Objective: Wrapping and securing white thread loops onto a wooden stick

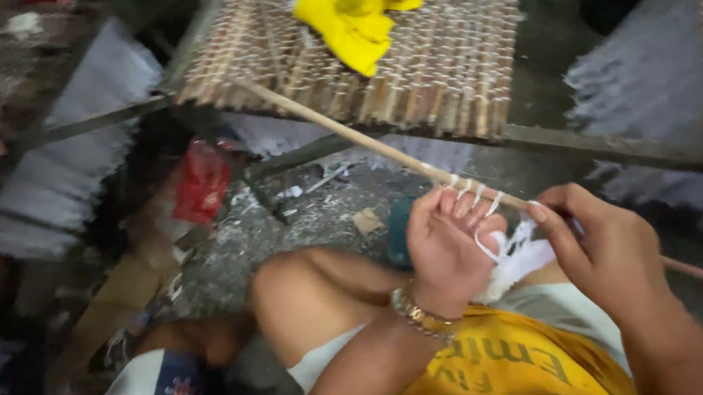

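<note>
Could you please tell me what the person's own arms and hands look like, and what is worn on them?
Both forearms are bare, with no sleeves or gloves. The left hand has a gold-coloured metal bracelet around its wrist. The right hand shows no ring or band, and its fingers are uncovered.

Small craft workshop, floor-level, handwork with sticks and string. Woven mats of thin sticks [407,61] stretched over dark metal bars [590,146]; bundles of white string [62,176] hanging at sides. Bare concrete floor [302,220] littered with scraps, dust, cardboard pieces [111,310]. Yellow cloth [357,5] dumped on mat. Worker seated low among materials.
</note>
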